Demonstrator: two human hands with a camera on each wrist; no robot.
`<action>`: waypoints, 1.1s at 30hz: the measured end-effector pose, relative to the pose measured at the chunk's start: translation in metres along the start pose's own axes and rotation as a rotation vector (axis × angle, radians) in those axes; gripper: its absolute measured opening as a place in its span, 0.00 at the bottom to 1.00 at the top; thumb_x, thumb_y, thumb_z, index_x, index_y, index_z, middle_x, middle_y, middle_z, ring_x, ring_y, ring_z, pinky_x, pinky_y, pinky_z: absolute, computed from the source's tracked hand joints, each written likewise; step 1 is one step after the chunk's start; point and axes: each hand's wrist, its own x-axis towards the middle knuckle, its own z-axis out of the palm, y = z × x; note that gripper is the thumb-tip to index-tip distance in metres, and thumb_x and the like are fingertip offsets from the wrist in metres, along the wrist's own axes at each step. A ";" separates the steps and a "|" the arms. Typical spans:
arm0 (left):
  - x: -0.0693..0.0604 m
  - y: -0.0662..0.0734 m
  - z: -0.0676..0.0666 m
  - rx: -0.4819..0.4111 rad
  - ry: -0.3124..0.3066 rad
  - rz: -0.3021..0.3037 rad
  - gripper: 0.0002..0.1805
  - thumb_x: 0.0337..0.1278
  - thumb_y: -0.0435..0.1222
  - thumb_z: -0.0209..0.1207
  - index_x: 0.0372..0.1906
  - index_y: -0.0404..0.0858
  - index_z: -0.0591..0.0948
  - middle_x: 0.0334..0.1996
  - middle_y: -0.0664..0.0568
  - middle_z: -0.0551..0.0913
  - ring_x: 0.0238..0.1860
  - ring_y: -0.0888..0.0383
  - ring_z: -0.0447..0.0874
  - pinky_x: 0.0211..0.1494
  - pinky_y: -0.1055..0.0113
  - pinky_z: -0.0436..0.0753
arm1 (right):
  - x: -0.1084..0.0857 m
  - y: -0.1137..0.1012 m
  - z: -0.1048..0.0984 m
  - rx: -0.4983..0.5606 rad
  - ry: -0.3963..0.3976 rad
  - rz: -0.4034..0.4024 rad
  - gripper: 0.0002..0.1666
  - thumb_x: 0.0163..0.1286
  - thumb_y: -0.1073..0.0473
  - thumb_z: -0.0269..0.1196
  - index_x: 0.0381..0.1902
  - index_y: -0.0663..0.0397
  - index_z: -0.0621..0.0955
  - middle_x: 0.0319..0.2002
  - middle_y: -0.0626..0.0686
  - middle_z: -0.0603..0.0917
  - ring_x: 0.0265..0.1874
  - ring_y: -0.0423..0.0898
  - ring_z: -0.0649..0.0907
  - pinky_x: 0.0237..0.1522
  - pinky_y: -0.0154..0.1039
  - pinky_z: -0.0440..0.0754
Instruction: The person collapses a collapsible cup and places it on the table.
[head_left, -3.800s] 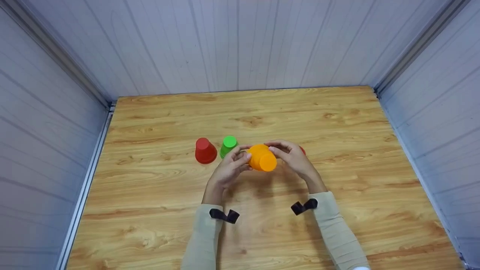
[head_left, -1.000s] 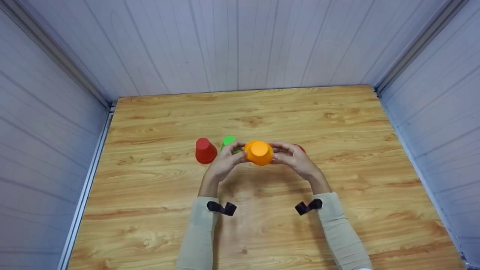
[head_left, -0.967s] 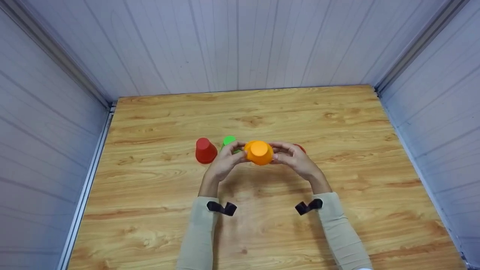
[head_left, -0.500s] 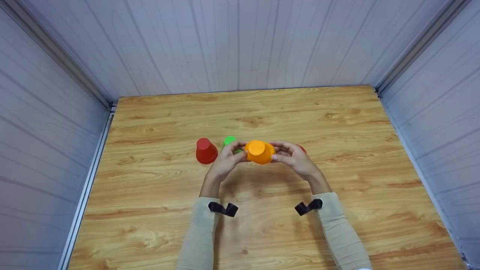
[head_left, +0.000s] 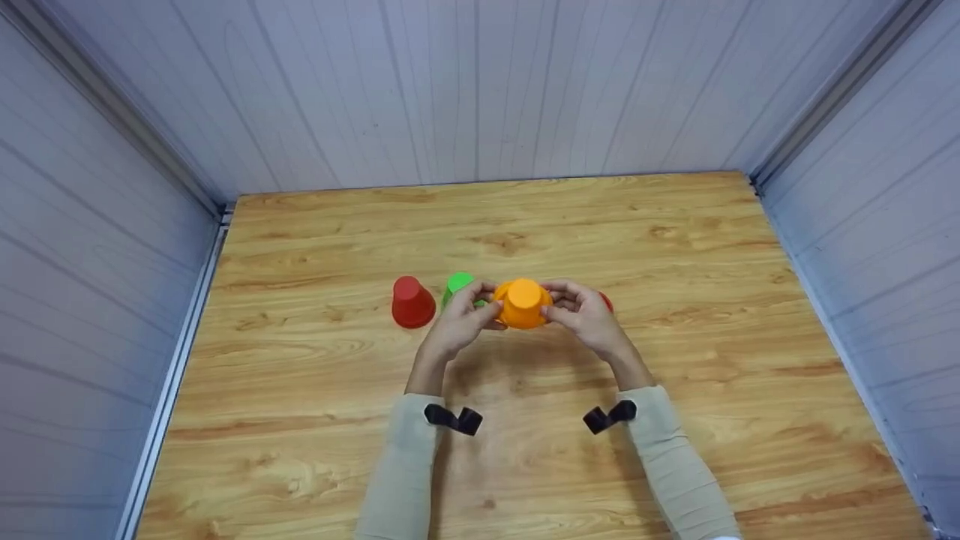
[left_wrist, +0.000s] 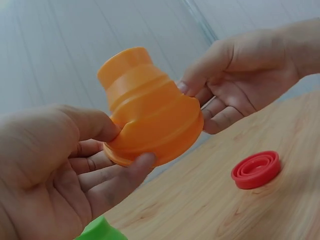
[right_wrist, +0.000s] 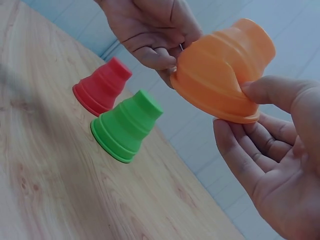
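An orange collapsible silicone cup (head_left: 523, 304) is held above the table, its narrow base up and its wide rim down. My left hand (head_left: 461, 322) pinches its left side, and the thumb dents the soft wall in the left wrist view. On the other side my right hand (head_left: 592, 322) pinches the cup too; its thumb presses a fold into the wall, as the right wrist view shows. Behind my left hand, a green collapsible cup (right_wrist: 127, 126) stands extended, rim down. A red cup (head_left: 412, 304), also extended and rim down, stands left of it.
A second red cup (left_wrist: 256, 170), collapsed into a flat ringed disc, lies on the wooden table (head_left: 337, 420) beyond my right hand, mostly hidden by it in the head view. Pale panel walls (head_left: 480, 90) enclose the table at the back and both sides.
The orange cup has turned from tilted toward the front right to more upright, and both hands have shifted slightly while still pinching it. The cups on the table have stayed in place.
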 end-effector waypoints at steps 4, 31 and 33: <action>0.000 0.000 0.001 0.062 0.022 0.015 0.13 0.66 0.29 0.52 0.53 0.30 0.72 0.41 0.42 0.74 0.36 0.53 0.83 0.46 0.53 0.85 | 0.001 0.002 0.003 -0.045 0.051 -0.002 0.22 0.63 0.69 0.63 0.56 0.67 0.76 0.41 0.57 0.80 0.36 0.46 0.82 0.40 0.36 0.85; 0.004 -0.004 0.010 0.051 0.159 -0.014 0.12 0.66 0.29 0.49 0.51 0.31 0.71 0.39 0.43 0.73 0.28 0.56 0.83 0.38 0.58 0.87 | 0.003 -0.001 0.014 0.008 0.073 0.007 0.25 0.67 0.65 0.61 0.60 0.63 0.71 0.42 0.57 0.77 0.38 0.45 0.81 0.43 0.36 0.84; 0.004 -0.003 0.010 0.030 0.162 -0.009 0.12 0.66 0.29 0.49 0.52 0.30 0.71 0.38 0.44 0.73 0.28 0.56 0.83 0.39 0.57 0.87 | 0.002 -0.002 0.013 0.050 0.041 -0.011 0.27 0.67 0.64 0.61 0.63 0.62 0.69 0.44 0.57 0.76 0.40 0.45 0.79 0.44 0.34 0.82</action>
